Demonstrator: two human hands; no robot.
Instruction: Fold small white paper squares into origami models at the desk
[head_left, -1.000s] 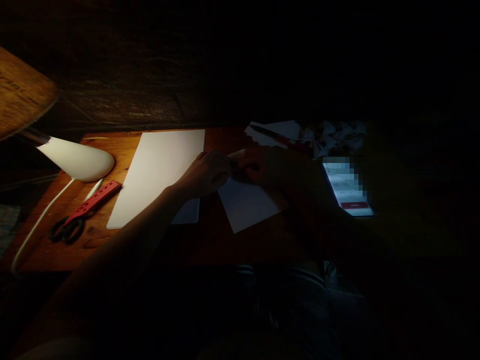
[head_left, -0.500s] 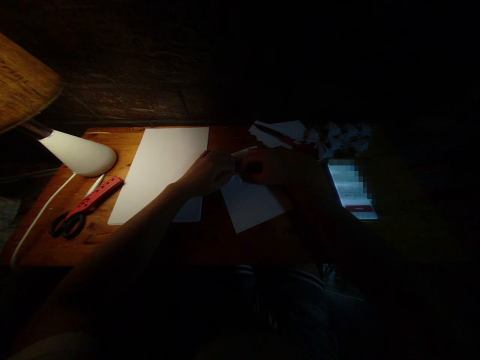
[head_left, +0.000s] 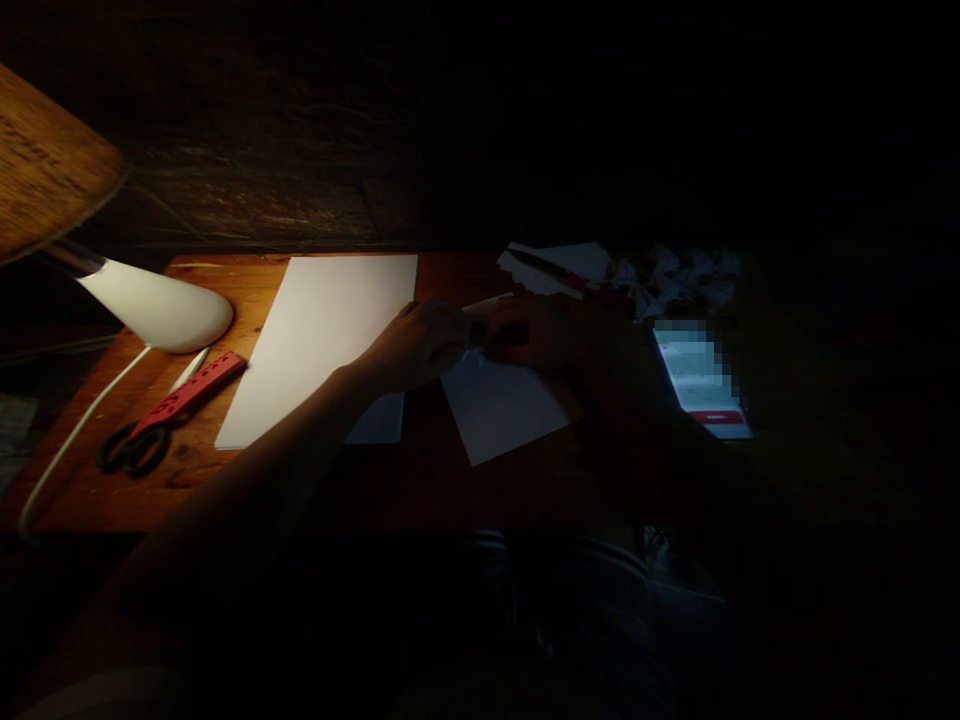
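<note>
My left hand (head_left: 424, 343) and my right hand (head_left: 536, 332) meet fingertip to fingertip over a small white sheet of paper (head_left: 510, 410) on the table. The fingers of both are bent and closed on a small piece of paper (head_left: 472, 360), pale and mostly hidden by the fingers. Deep shadow covers the right hand and forearm, so its finger details are hard to make out. Under my left wrist lies a larger stack of white paper (head_left: 322, 330).
On the left stand a white lamp (head_left: 165, 310) with its cord and, nearby, scissors with black handles (head_left: 142, 448) under a red slotted strip (head_left: 187, 393). A red-handled knife (head_left: 555, 270) rests on paper at the back. Folded paper pieces (head_left: 682, 278) lie behind a lit phone (head_left: 701, 375).
Both hands stay in nearly the same place, with the right fingers shifted slightly. The display on the phone screen looks different.
</note>
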